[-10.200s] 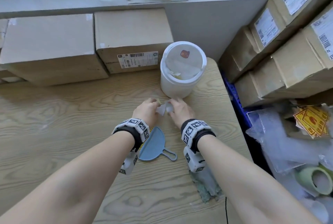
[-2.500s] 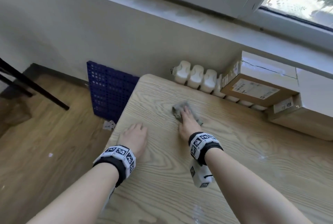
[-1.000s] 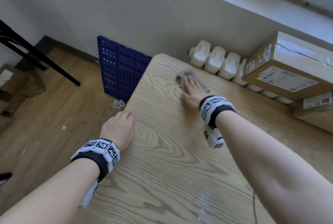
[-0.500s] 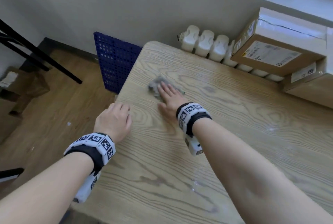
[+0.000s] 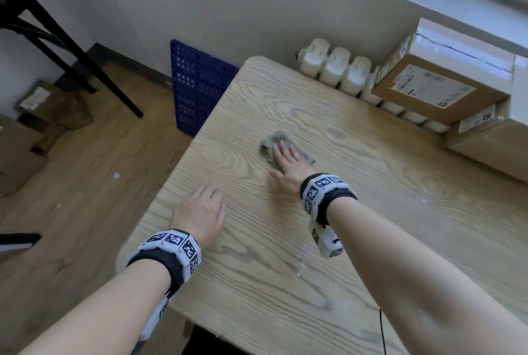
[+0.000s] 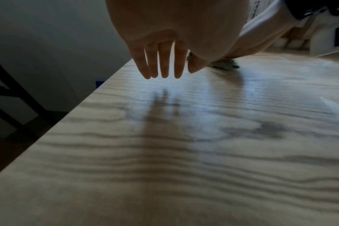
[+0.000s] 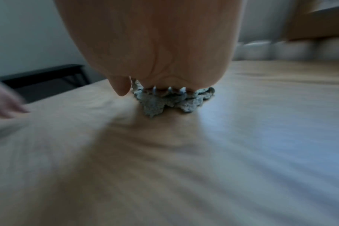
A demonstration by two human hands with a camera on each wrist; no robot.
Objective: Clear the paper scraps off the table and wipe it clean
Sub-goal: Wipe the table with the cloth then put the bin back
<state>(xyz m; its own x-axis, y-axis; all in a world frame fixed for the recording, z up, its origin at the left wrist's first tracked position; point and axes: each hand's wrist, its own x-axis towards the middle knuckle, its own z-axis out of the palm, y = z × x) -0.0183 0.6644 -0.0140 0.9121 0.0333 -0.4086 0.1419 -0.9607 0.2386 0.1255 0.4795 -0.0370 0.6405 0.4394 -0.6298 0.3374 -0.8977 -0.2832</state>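
A crumpled grey-green cloth [image 5: 273,141] lies on the wooden table [image 5: 357,211] near its far left part. My right hand [image 5: 287,161] presses flat on the cloth [image 7: 164,100] with straight fingers. My left hand [image 5: 200,209] hovers just above the table by its left edge, fingers [image 6: 162,67] straight and close together, holding nothing. Wet streaks [image 5: 303,263] shine on the wood between my arms. No paper scraps show on the tabletop.
White jugs [image 5: 334,69] and cardboard boxes [image 5: 440,80] line the table's far edge against the wall. A blue perforated panel [image 5: 197,83] leans by the left corner. Black furniture legs [image 5: 65,43] and small bits of litter [image 5: 116,175] are on the floor at left.
My right hand has slid the cloth toward the right and a little farther from the left edge. My left hand has stayed near the table's left edge.
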